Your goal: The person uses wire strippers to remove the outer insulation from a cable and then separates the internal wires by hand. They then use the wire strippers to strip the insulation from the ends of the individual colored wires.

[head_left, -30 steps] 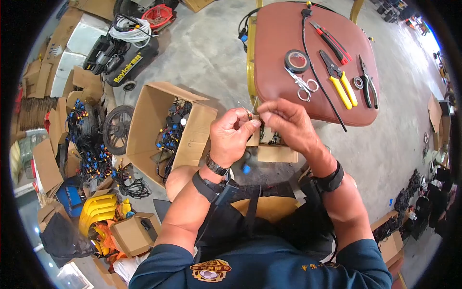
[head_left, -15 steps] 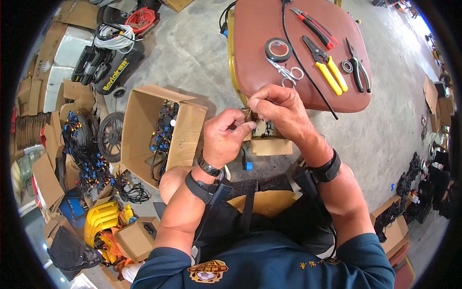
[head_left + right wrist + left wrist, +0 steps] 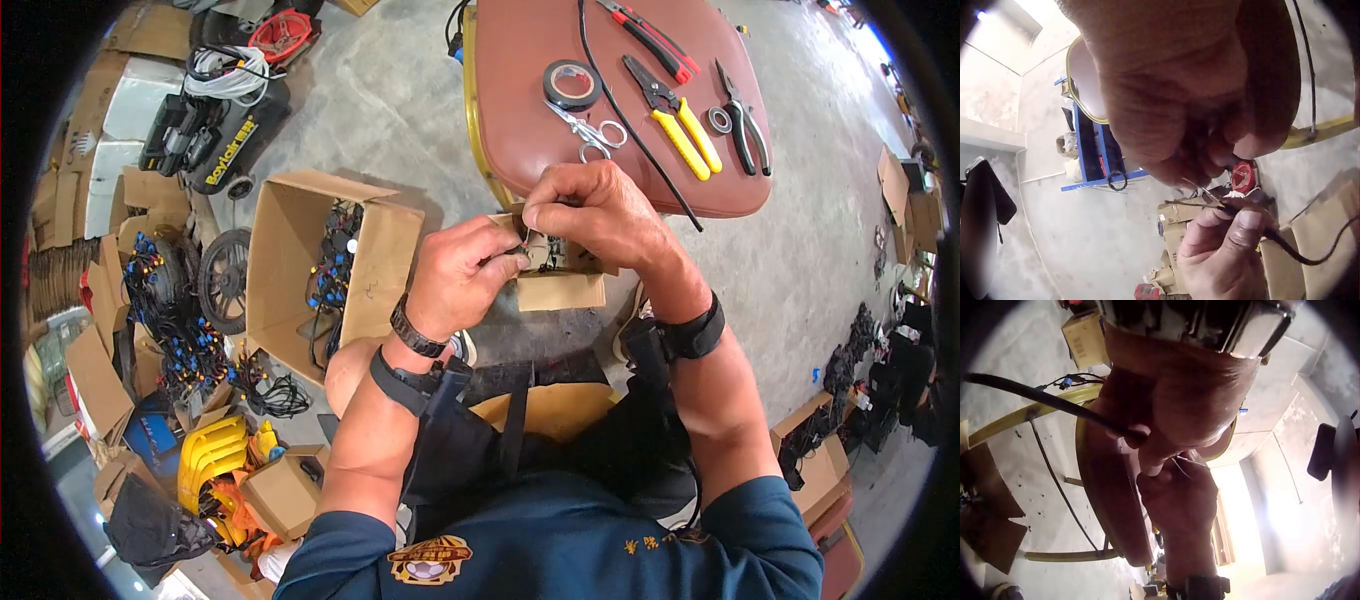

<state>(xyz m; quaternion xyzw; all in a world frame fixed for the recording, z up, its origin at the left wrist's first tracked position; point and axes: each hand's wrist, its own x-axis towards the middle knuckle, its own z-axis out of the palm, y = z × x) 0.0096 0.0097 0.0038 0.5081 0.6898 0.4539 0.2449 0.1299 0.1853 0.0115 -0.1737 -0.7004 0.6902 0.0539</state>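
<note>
The left hand [image 3: 455, 275] grips a black cable between thumb and fingers; in the left wrist view the cable [image 3: 1041, 397] runs out of that grip. Thin stripped wires [image 3: 1200, 204] stick out past the left thumb and fingers [image 3: 1229, 253] in the right wrist view. Just beside it, the right hand [image 3: 605, 215] pinches at a thin wire end with thumb and forefinger, its other fingers curled. The fingertips of the two hands are close together above a small open box [image 3: 560, 292]. Exactly which strand the right hand holds is hidden.
On a red-brown seat [image 3: 520, 100] lie black tape [image 3: 572, 86], scissors [image 3: 590, 132], yellow-handled strippers [image 3: 685, 140], red-handled cutters [image 3: 655, 45], pliers [image 3: 742, 125] and a cable. A carton [image 3: 385, 270] of wiring stands left; more wiring lies beyond it.
The seat and tools have shifted up and left in the head view. The right hand's fingers, more extended earlier, are now curled closer, and a thin wire shows between the hands.
</note>
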